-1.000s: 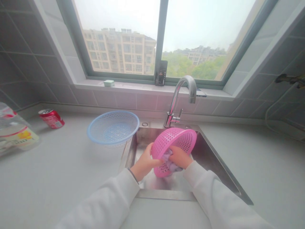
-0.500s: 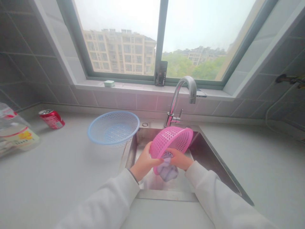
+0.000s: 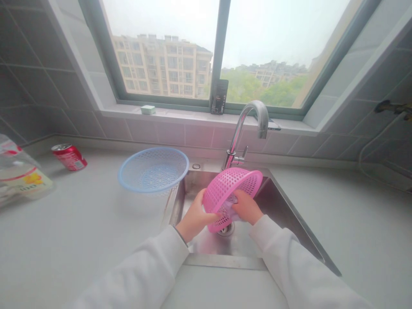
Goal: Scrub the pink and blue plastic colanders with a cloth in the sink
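Over the metal sink [image 3: 283, 214] a pink plastic colander [image 3: 225, 185] is held tilted on its side, its mouth facing right and toward me. My left hand [image 3: 195, 218] grips its left rim, thumb on the near side. Inside the bowl, my right hand [image 3: 247, 207] is closed on a pale lilac cloth [image 3: 229, 208] and presses it against the inner wall. Most of the cloth is hidden by my fingers and the colander. Below the colander's lower rim, the sink drain [image 3: 226, 230] shows.
A blue colander [image 3: 154, 169] stands left of the sink, partly at its edge. The chrome faucet [image 3: 246, 128] arches behind. Farther left are a red can [image 3: 69, 157] and a plastic bottle [image 3: 24, 171]. A green-white block [image 3: 148, 110] and a dark upright package [image 3: 219, 96] sit on the windowsill.
My right hand has moved up and deeper into the pink colander with the cloth, which no longer hangs below the rim. The left hand keeps its hold.
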Tool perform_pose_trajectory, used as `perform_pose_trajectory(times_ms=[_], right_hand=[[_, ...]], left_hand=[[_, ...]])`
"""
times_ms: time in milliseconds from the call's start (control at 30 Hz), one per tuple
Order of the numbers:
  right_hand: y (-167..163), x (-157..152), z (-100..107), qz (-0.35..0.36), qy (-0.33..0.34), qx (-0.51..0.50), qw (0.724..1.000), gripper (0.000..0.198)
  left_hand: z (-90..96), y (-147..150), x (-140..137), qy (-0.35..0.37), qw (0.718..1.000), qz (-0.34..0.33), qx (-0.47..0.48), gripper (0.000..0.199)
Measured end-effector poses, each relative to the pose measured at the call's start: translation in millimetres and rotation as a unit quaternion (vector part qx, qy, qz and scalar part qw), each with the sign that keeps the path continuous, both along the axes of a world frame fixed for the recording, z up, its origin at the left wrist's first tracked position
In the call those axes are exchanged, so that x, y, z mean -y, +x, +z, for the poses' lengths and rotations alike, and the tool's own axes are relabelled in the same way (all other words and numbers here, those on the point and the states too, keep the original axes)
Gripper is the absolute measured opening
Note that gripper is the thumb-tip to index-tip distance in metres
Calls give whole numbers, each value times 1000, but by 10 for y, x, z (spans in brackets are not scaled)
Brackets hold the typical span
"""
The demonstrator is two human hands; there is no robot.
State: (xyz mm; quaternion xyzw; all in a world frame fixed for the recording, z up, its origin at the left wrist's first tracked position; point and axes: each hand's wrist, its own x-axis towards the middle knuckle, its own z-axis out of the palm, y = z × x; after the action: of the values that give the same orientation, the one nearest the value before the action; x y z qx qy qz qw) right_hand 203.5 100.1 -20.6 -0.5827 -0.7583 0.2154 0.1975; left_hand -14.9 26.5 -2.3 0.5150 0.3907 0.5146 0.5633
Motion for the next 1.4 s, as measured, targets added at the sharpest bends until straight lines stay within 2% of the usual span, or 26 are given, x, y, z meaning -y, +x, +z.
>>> perform_pose_trajectory(times_ms=[100, 200, 267, 400, 467, 533, 600, 667, 733, 833, 933, 1033, 1100, 1167, 1233, 1300, 1400], right_hand=[[-154, 125, 15, 124, -81, -116, 982, 41], [-243, 188, 23, 152, -119, -213, 958, 43], [-229, 169, 14, 128, -124, -206, 962, 45], [-64, 37, -36, 18, -67, -38, 997, 43], [23, -25, -51, -40, -42, 5, 998, 43], [62, -47, -47, -60, -21, 17, 998, 43], [33, -12, -23, -26, -20, 15, 999, 44], [-52, 72, 17, 55, -61, -23, 996, 43], [-155, 168, 63, 142, -124, -94, 978, 39], [-245, 238, 105, 185, -172, -171, 952, 38], [-193, 170, 69, 140, -164, -170, 961, 41], [-50, 40, -6, 33, -86, -76, 993, 44], [29, -20, -40, -22, -51, -35, 998, 45], [54, -30, -47, -44, -34, -18, 998, 46], [17, 9, -31, -20, -35, -16, 999, 46], [-64, 81, -2, 56, -64, -46, 995, 44], [-190, 184, 48, 177, -129, -122, 968, 39]], left_hand=[[14, 9, 9, -9, 1000, -17, -15, 76], [13, 8, 7, -14, 999, -21, -21, 73], [7, 2, 3, -16, 999, -22, -18, 74], [20, -12, 8, -15, 999, -29, -33, 76], [42, -15, 15, -20, 999, -31, -37, 76], [64, -15, 21, -24, 999, -28, -29, 77], [79, -11, 24, -19, 999, -26, -24, 77], [83, -6, 24, -17, 999, -31, -27, 75], [75, -2, 20, -21, 999, -34, -32, 73], [55, -2, 12, -28, 999, -28, -34, 72], [42, -8, 9, -28, 999, -27, -19, 71], [38, -11, 13, -21, 999, -40, -16, 71], [34, -11, 14, -17, 999, -44, -23, 74], [28, -9, 11, -21, 999, -42, -19, 76], [26, -5, 7, -24, 999, -39, -12, 76], [32, -2, 7, -25, 999, -42, -13, 74], [49, 3, 10, -35, 998, -49, -31, 72]])
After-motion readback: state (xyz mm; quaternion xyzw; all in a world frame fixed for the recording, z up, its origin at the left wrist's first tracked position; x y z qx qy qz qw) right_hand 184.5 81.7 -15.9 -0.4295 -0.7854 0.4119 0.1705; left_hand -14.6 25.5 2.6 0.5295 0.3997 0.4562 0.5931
